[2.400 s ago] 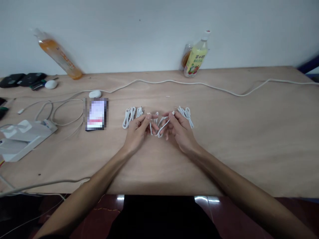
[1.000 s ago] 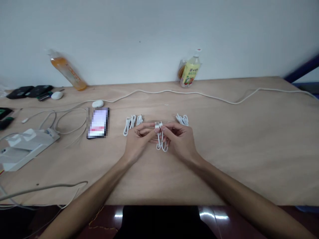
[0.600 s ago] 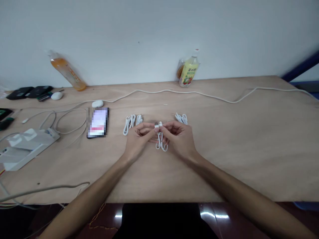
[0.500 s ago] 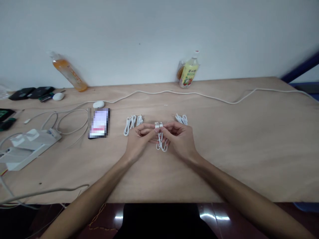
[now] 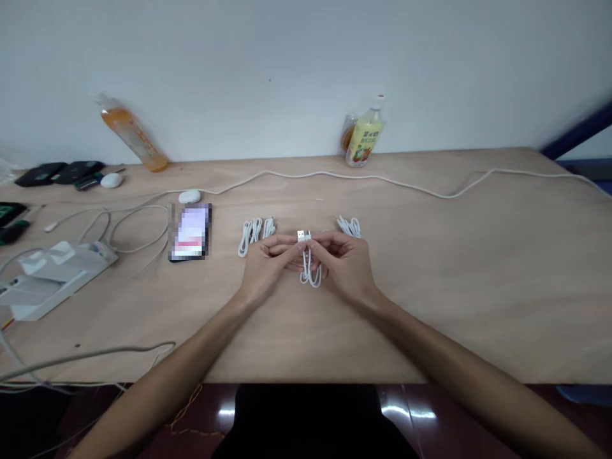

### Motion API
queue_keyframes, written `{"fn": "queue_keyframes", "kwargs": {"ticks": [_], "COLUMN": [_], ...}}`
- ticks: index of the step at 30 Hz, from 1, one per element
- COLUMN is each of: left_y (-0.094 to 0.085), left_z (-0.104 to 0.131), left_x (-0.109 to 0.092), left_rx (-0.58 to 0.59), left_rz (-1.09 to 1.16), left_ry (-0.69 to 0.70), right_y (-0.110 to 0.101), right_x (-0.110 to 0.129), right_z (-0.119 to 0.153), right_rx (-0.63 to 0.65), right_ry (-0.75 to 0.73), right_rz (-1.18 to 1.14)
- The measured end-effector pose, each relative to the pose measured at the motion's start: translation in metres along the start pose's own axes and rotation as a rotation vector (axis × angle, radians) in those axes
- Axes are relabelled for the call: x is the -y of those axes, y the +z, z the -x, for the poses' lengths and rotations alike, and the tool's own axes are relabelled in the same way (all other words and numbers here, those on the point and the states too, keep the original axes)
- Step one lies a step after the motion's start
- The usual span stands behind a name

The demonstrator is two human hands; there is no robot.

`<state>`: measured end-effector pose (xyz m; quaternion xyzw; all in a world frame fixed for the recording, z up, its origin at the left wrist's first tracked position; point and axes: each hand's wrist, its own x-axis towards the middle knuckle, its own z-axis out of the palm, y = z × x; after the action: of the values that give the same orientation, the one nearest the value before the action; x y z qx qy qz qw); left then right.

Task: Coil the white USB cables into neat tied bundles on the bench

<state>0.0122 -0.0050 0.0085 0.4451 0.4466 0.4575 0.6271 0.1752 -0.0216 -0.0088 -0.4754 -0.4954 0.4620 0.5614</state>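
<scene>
Both my hands pinch one white USB cable [image 5: 310,274] in front of me, its cord folded into loops below the fingers. My left hand [image 5: 268,258] is closed with thumb and fingertips at the metal USB plug [image 5: 301,235]. Closed on the plug beside it is my right hand [image 5: 345,258]; the two thumbs almost meet. Several coiled white cables [image 5: 251,234] lie just beyond my left hand, which partly covers them. Behind my right hand rests another coiled white cable bundle [image 5: 350,226], partly hidden.
A phone [image 5: 192,233] and a white earbud case [image 5: 190,196] lie to the left, near a white power strip [image 5: 71,280] with chargers. An orange drink bottle [image 5: 134,137] and a yellow one [image 5: 366,137] lean at the wall. A long white cord [image 5: 354,176] crosses the table [image 5: 478,274].
My hands keep their hold on the USB cable, and the plugs have turned slightly in the fingers. The whole view has shifted a little.
</scene>
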Motion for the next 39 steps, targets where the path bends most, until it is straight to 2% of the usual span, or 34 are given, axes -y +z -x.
{"fn": "queue_keyframes", "kwargs": {"ticks": [8,39], "left_y": [0.0005,-0.0011], "left_z": [0.0005,-0.0009], "left_x": [0.0006,0.0006], "left_rx": [-0.008,-0.002], "left_rz": [-0.026,-0.011], "left_ry": [-0.013,-0.016], "right_y": [0.0,0.0], "right_x": [0.0005,-0.0002], "right_z": [0.0006,0.0011], "right_rx": [0.001,0.007], "right_ry": [0.046,0.02], "right_rz": [0.01,0.009]}}
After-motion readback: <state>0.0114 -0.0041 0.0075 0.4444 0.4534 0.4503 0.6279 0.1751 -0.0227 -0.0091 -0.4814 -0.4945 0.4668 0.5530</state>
